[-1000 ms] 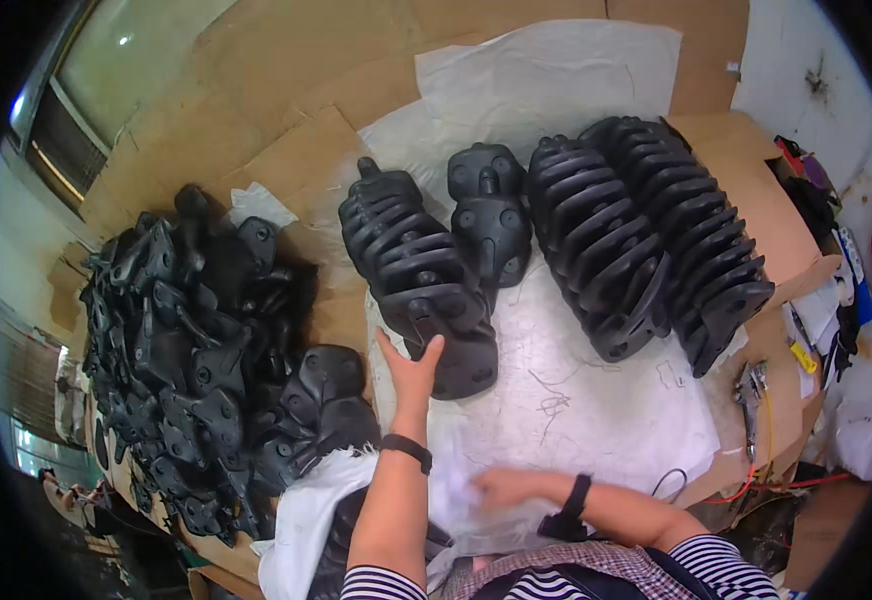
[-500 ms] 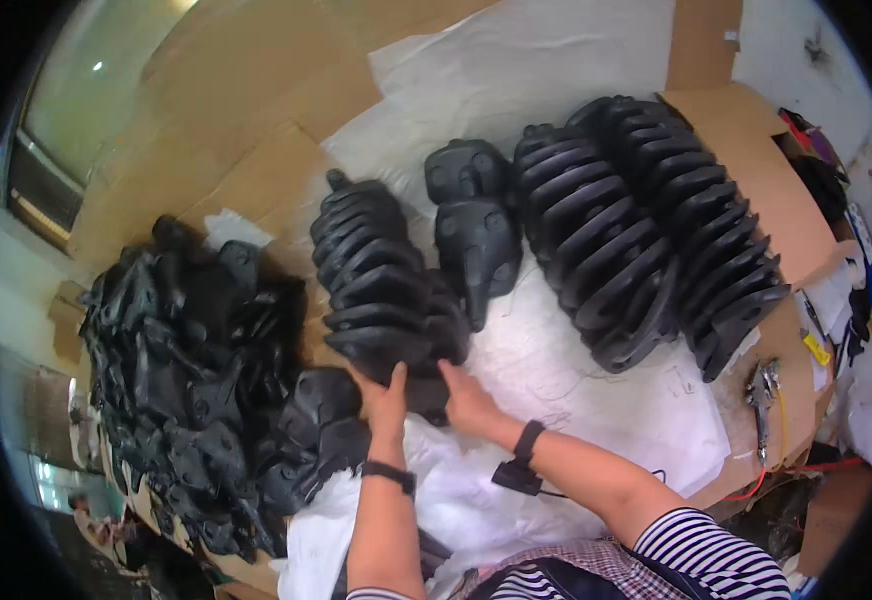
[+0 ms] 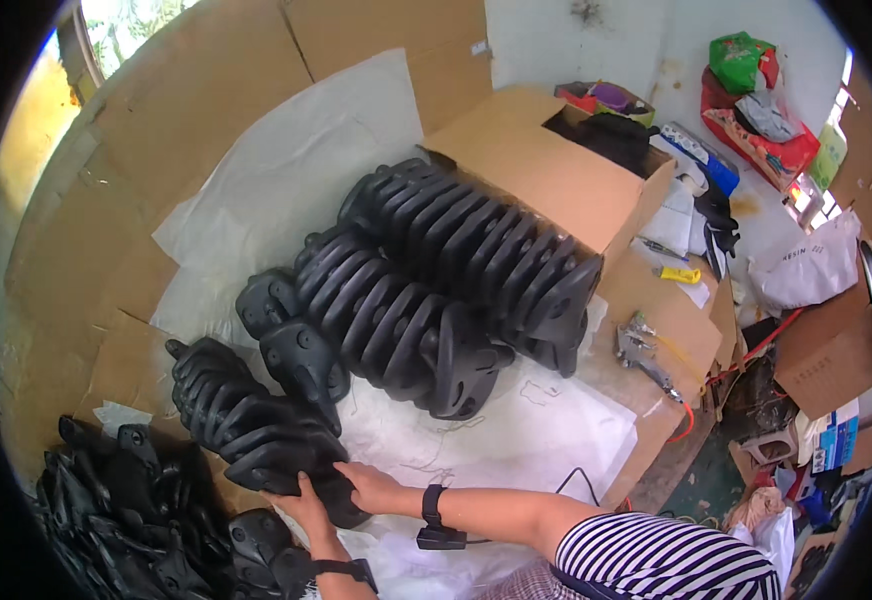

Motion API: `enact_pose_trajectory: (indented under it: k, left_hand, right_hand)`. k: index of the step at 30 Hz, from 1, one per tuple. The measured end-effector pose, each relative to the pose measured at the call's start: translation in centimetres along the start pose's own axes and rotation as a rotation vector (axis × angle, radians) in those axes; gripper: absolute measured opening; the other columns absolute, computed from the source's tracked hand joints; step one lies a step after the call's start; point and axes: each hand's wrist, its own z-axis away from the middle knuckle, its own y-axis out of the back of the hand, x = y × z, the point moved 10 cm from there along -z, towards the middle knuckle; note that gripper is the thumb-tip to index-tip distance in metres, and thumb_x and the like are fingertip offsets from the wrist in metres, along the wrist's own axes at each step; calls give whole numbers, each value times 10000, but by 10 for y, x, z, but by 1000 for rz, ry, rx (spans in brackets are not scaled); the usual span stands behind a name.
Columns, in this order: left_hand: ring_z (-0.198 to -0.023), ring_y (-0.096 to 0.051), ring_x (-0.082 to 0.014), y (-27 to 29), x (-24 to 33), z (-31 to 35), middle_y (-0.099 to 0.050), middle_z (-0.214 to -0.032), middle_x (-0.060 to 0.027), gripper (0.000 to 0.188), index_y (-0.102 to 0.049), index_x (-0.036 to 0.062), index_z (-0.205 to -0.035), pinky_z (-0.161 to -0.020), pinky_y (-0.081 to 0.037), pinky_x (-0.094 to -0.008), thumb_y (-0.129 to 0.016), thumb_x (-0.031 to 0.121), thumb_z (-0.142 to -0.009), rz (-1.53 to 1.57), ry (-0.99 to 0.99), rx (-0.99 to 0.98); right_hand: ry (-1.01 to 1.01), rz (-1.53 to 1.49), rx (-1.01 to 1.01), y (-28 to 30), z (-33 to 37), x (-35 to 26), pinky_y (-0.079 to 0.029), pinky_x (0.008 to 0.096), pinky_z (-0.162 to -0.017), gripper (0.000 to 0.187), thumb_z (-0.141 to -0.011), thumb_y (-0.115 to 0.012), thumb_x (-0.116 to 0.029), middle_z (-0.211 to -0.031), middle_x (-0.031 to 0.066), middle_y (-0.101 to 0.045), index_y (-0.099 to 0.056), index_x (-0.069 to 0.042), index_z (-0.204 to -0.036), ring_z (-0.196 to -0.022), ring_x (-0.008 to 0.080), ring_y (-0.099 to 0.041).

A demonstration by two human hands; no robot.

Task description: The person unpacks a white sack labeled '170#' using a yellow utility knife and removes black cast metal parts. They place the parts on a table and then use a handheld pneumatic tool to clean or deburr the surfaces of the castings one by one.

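Cardboard (image 3: 206, 130) backs the bench (image 3: 691, 330) in the head view, and near its front left lies the black stack (image 3: 241, 415), long axis slanting from the front edge away to the far left. Both hands touch its near end, neither clearly closer: left hand (image 3: 308, 512) at the left, thumb spread; right hand (image 3: 371, 488) at the right, fingers bent. Fingertips are hidden, so can't tell if they grip.
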Motion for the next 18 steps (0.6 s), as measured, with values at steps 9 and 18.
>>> enact_pose_trajectory:
  k: [9,18]
  left_hand:
    - [-1189,-479,-303,6,52,29,-508,-1296,-202,698,-443,-71,-1263,-1038,-345,-377,-794,151,-702,-4,-271,-47]
    - [-1278,-422,-344,43,-30,60,-420,-1379,-263,994,-276,-111,-1398,-1068,-334,-358,-819,278,-661,91,35,-13]
  right_hand:
    - [-55,151,-33,48,66,35,-388,396,-1036,578,-778,-581,-89,-1315,221,-483,-448,-50,-1339,-1216,344,-476]
    - [-2,160,-332,24,141,20,-456,403,-943,472,-804,-597,-183,-1179,228,-584,-538,-10,-1239,-1100,363,-561]
